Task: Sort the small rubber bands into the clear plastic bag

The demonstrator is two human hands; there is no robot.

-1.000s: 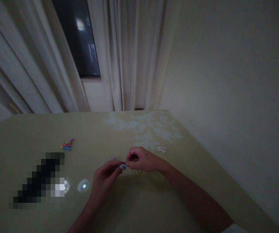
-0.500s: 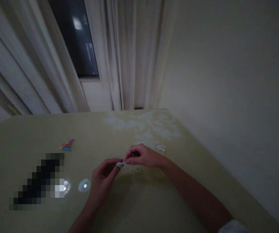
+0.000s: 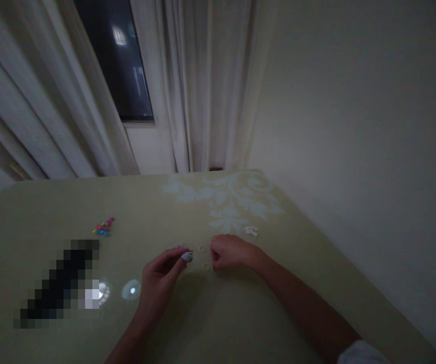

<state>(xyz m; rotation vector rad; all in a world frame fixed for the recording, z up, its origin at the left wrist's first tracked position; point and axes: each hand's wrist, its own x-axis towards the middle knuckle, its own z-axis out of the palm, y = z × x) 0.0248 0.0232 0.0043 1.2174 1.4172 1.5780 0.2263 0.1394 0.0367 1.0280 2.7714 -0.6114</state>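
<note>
Right hand (image 3: pixel 230 252) has moved beside pale rings (image 3: pixel 204 268), grip unclear; left hand (image 3: pixel 160 275) pinches a pale piece (image 3: pixel 187 257) at its fingertips.

At lower centre, the left hand (image 3: pixel 159 278) pinches a small pale piece (image 3: pixel 187 257) in its grip. To its right, the right hand (image 3: pixel 233 251) is curled close beside pale rings (image 3: pixel 206 267) on the table (image 3: pixel 43 205); its fingertips are hidden. White bits (image 3: pixel 252 231) lie just above it, colourful pieces (image 3: pixel 103 227) at left. Curtains (image 3: pixel 198 86) flank a dark window (image 3: pixel 113 65) at upper left.
</note>
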